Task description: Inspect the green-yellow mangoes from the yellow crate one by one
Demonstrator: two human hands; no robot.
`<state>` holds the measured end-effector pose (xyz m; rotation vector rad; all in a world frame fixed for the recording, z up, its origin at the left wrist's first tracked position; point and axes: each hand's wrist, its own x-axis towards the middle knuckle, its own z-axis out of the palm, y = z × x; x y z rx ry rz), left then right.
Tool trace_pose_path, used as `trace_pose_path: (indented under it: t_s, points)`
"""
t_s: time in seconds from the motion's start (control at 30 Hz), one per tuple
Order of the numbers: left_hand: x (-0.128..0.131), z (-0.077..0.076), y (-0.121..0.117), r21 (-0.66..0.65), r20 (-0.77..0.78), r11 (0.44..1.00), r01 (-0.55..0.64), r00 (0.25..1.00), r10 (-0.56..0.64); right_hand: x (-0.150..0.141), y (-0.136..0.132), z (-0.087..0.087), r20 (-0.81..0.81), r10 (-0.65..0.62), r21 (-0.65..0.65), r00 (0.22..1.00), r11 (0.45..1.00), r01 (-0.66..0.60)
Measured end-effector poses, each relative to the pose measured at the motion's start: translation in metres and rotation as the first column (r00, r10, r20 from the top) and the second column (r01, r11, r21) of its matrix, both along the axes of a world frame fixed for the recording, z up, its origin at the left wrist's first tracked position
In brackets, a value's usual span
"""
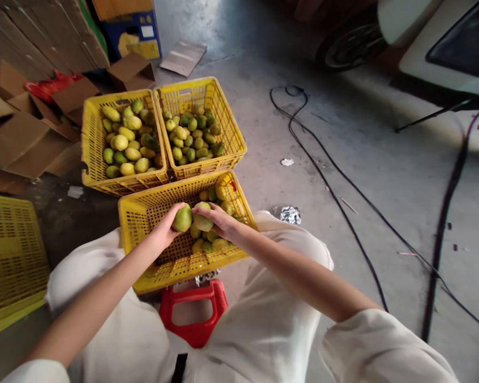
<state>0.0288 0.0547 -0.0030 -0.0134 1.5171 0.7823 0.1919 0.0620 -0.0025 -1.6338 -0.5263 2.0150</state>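
Note:
My left hand (166, 227) is closed round a smooth green oval fruit (182, 218), perhaps a small papaya. Close beside it, my right hand (220, 220) grips a paler green fruit (203, 217) from the right, fingers over its top. Both fruits are above the near yellow crate (133, 213), which stands between my knees. More green and yellow fruits (220, 245) lie in that crate's right part, some hidden by my right hand and forearm. Bare perforated bottom shows in its left part.
Behind stand two yellow crates, a left one (123, 186) and a right one (233, 135), both holding many fruits. Cardboard boxes (27, 143) lie at left, near another yellow crate (14, 260). A red stool (219, 303) is below. Black cables (335, 191) cross the floor; a vehicle (419, 58) stands right.

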Motion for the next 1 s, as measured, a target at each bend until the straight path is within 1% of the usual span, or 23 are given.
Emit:
trace_pose_path:
  t_s: [0.07, 0.13, 0.23, 0.37, 0.53, 0.63, 0.9, 1.0]
  points:
    - [0.001, 0.003, 0.000, -0.010, 0.018, 1.000, -0.004, 1.000, 0.004, -0.001, 0.001, 0.004, -0.006, -0.091, -0.014, 0.996, 0.996, 0.091]
    - [0.001, 0.006, 0.001, -0.030, 0.037, 0.999, -0.022, 0.999, 0.023, -0.001, 0.001, 0.006, -0.021, -0.122, -0.015, 0.992, 0.993, 0.121]
    - [0.002, 0.010, 0.001, -0.048, 0.048, 0.998, -0.035, 0.998, 0.038, -0.002, 0.001, 0.006, -0.031, -0.096, 0.002, 0.995, 0.995, 0.096]
    - [0.002, 0.012, 0.000, -0.033, 0.044, 0.999, -0.008, 0.999, 0.009, -0.004, 0.000, 0.005, -0.042, -0.082, 0.013, 0.996, 0.996, 0.083]
    - [0.001, 0.010, -0.001, 0.024, 0.045, 0.999, 0.040, 0.998, -0.041, -0.005, -0.002, 0.007, -0.068, -0.101, -0.005, 0.993, 0.995, 0.101]
    - [-0.001, 0.008, -0.001, 0.036, 0.040, 0.998, 0.054, 0.998, -0.055, -0.005, -0.003, 0.007, -0.078, -0.105, -0.006, 0.991, 0.994, 0.105]
    - [-0.003, 0.001, -0.004, 0.061, -0.020, 0.997, 0.054, 0.998, -0.053, -0.005, -0.002, 0.008, -0.078, -0.062, -0.014, 0.995, 0.998, 0.061]
    - [-0.001, 0.003, -0.004, 0.047, -0.003, 0.998, 0.045, 0.999, -0.045, -0.005, -0.001, 0.009, -0.090, -0.086, -0.011, 0.992, 0.996, 0.086]
